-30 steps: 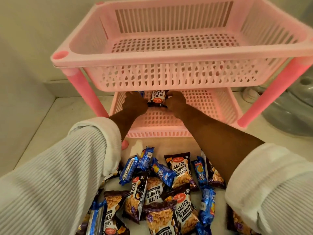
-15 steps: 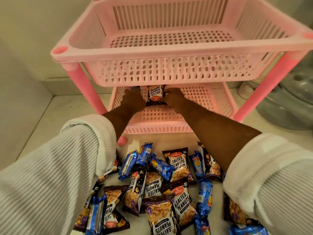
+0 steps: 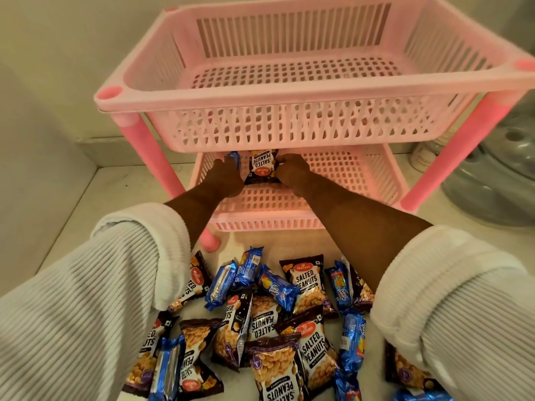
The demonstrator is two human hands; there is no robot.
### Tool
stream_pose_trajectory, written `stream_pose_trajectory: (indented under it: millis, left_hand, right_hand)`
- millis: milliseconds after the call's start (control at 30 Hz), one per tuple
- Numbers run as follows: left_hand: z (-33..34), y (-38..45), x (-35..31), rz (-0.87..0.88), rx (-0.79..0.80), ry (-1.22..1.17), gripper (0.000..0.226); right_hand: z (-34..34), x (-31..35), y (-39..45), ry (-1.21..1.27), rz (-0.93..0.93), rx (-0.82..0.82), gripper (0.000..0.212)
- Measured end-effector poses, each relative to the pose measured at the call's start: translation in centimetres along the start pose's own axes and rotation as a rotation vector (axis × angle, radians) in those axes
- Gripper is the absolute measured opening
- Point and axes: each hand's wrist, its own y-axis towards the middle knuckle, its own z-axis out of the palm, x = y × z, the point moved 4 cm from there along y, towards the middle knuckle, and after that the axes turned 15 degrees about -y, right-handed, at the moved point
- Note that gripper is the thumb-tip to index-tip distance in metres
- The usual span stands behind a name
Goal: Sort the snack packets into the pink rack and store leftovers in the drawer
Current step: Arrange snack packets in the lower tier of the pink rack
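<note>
head view: both hands' fingers grip one peanut packet (image 3: 263,168) in the pink rack (image 3: 289,91); most packets (image 3: 278,322) wait on the bench.

Between my left hand (image 3: 224,176) and right hand (image 3: 291,173) a dark salted-peanuts packet (image 3: 262,169) stands upright on the lower tier of the pink slotted plastic rack (image 3: 260,94), a blue biscuit packet (image 3: 234,160) just beside it. More peanut and biscuit packets (image 3: 278,314) lie heaped on the pale table (image 3: 130,192) before the rack.

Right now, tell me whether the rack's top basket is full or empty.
Empty: the top basket shows only bare perforated floor.
</note>
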Motion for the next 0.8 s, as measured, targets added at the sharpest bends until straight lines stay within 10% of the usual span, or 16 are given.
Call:
stream_pose_trajectory:
  millis: [500, 800]
  left_hand:
    - [-0.8, -2.6, -1.4, 0.01, 0.021, -0.021, 0.061]
    - [-2.2, -14.2, -2.9, 0.385, -0.212, -0.185, 0.034]
  right_hand:
    - [-2.8, -0.5, -3.2, 0.002, 0.061, 0.057, 0.018]
    - [-7.2, -1.2, -14.4, -0.188, -0.363, -0.423, 0.007]
